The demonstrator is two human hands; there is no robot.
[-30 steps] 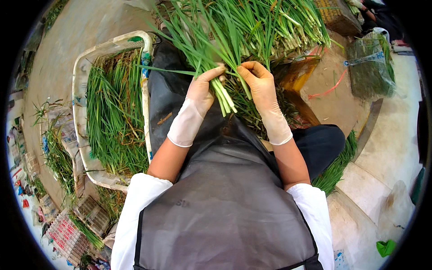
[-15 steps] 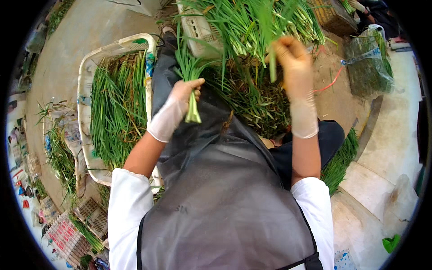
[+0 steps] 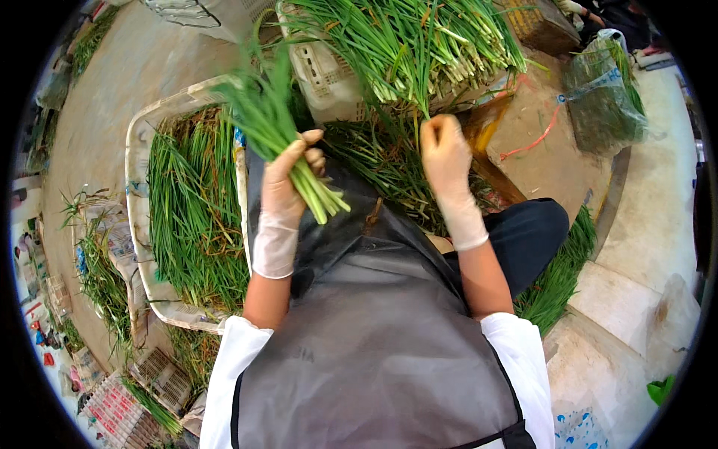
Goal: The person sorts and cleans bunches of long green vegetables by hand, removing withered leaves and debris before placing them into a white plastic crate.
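Since the previous frame, both hands have been shifting: the left hand (image 3: 290, 176) is tipping its bunch (image 3: 314, 191) of green stalks leftward, and the right hand (image 3: 447, 156) is lowering to the near edge of a pile of greens (image 3: 419, 49). Two pale gloves are covering the hands. Left fingers are clenching around the one bunch, its pale ends pointing down and right, its leaves blurring over the corner of a white crate (image 3: 134, 172). Right thumb and fingers are pinching what looks like one green strand (image 3: 425, 103), which is running up toward the pile; the fingers are hiding its end. Loose leaves (image 3: 396, 168) are lying in a heap between the hands, beyond the dark apron (image 3: 359, 337).

Tan floor (image 3: 105, 127) is spreading at left, and paler paving (image 3: 643, 202) is running along the right.

Farther out, the white crate is holding many greens, too tangled to count. One second pale crate (image 3: 325, 78) is standing beside the pile, partly hidden by it. One plastic-wrapped bundle (image 3: 604, 105) is resting at upper right, with one red string (image 3: 535, 138) trailing near it. One bent knee (image 3: 529, 236) is partly blocking more greens (image 3: 559, 277). One co-worker (image 3: 627, 30) is showing at the upper right rim.
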